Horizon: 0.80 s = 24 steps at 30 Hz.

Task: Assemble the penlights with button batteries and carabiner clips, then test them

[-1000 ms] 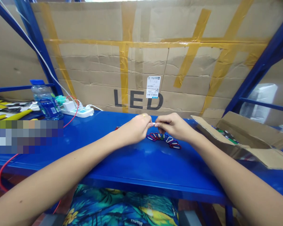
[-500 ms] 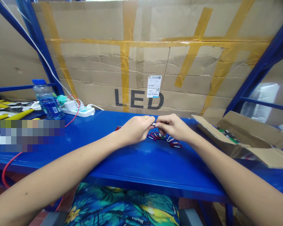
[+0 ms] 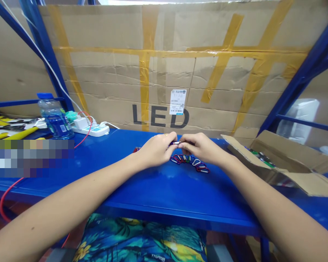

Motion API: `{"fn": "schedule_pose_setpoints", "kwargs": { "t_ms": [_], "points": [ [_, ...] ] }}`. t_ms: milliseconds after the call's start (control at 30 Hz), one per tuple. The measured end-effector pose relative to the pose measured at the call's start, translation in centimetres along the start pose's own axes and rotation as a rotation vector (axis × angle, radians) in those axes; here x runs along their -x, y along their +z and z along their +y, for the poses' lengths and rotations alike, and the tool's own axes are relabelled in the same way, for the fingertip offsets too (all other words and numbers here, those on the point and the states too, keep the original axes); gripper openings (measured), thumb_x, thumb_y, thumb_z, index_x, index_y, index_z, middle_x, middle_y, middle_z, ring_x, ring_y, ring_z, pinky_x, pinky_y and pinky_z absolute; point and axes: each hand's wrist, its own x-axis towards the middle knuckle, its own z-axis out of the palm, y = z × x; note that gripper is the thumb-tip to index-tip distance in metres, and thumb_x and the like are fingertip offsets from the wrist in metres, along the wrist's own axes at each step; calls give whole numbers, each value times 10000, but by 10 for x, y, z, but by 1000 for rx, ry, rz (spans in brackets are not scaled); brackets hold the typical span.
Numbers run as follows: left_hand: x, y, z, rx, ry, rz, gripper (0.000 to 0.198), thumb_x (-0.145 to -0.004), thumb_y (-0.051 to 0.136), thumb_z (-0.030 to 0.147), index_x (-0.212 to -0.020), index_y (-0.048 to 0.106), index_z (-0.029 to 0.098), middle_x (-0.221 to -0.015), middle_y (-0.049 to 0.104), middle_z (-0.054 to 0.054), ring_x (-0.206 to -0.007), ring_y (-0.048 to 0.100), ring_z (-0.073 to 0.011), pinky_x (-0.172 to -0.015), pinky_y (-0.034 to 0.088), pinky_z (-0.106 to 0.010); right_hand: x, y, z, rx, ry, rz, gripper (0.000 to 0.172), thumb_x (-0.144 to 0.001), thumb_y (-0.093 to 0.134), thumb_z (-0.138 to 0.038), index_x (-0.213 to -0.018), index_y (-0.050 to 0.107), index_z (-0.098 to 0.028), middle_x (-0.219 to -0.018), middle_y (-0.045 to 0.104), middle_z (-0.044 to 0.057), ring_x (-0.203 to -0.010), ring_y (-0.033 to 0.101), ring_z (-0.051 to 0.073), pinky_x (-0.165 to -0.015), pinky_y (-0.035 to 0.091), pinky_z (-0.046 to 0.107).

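Both my hands meet over the middle of the blue table [image 3: 164, 189]. My left hand [image 3: 155, 148] and my right hand [image 3: 198, 147] are closed in pinches on the two ends of a small carabiner [image 3: 176, 143], held just above the tabletop. Right below and to the right of my hands lies a chain of coloured carabiners [image 3: 192, 163], red, purple, green and silver. A bit of another red carabiner [image 3: 136, 149] peeks out behind my left wrist.
An open cardboard box [image 3: 278, 160] with more parts stands at the right. At the back left are a water bottle [image 3: 53, 118], a white power strip [image 3: 91, 128] with a red cable, and yellow tools [image 3: 13, 131]. A taped cardboard wall marked LED [image 3: 164, 72] closes the back.
My hands have stayed together at the same spot, with only small finger movements on the carabiner. The view has shifted slightly.
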Motion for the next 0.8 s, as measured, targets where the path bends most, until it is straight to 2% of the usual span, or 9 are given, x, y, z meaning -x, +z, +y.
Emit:
{"fn": "schedule_pose_setpoints", "kwargs": {
  "t_ms": [167,300,500,667,800],
  "points": [
    [-3,-2,-6,75,-70,20,99,-924,484,225,-985,549,183,-877,673,-54,-758,611,-187,-652,421,-301,-1,-3,3,71,36,-5,170,-920,516,-284,-905,642,-171,-689,658,11,-616,583,134,-607,411,250],
    [-9,-11,-20,147,-90,96,171,-916,483,221,-1060,574,202,-902,683,-30,-806,617,-171,-732,452,-305,-2,-2,9,137,91,38,161,-907,527,-265,-952,648,-169,-734,683,33,-647,596,151,-623,410,264],
    [-14,-22,-41,126,-161,220,155,-919,504,296,-913,623,197,-838,675,3,-751,579,-139,-722,430,-273,-9,12,10,177,53,-53,180,-903,503,-214,-893,677,-169,-849,715,58,-718,604,165,-673,413,278],
    [-13,-21,-57,72,-216,203,163,-901,516,297,-879,642,198,-813,685,-10,-744,587,-157,-710,423,-288,-30,23,12,247,-57,-85,215,-868,484,-125,-881,697,-146,-910,717,99,-824,621,193,-757,436,298],
    [-13,-20,-65,43,-252,190,177,-898,515,311,-882,654,202,-849,706,-30,-771,609,-180,-730,438,-313,-42,11,17,287,-38,-128,209,-842,504,-118,-884,705,-155,-904,726,84,-812,621,188,-743,432,290]
  ]
}}
